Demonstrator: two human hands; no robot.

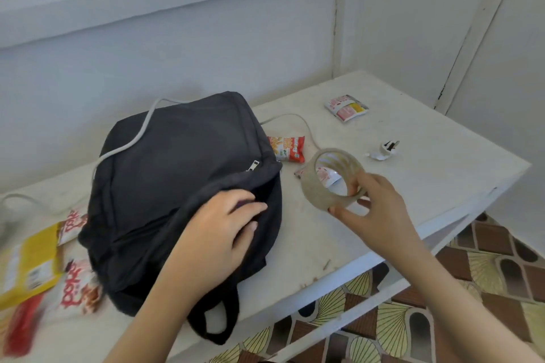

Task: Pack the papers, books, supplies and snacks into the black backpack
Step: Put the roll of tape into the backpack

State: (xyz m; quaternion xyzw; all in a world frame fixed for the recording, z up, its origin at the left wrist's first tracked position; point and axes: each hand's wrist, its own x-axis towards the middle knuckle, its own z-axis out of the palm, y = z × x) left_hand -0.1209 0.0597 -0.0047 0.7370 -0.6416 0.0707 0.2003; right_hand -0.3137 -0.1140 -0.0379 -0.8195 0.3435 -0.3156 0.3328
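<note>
Right hand [376, 216] pinched on translucent tape roll [311, 188]; left hand [216, 234] curled on slumped black backpack [177, 156].

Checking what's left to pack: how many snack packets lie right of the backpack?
3. An orange packet beside the backpack; a pink-and-yellow packet farther back; a third packet partly hidden behind the tape roll in the right hand. Others may hide behind the backpack.

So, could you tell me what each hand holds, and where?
The right hand pinches the tape roll by its rim; the left hand grips the black backpack at its opening.
</note>
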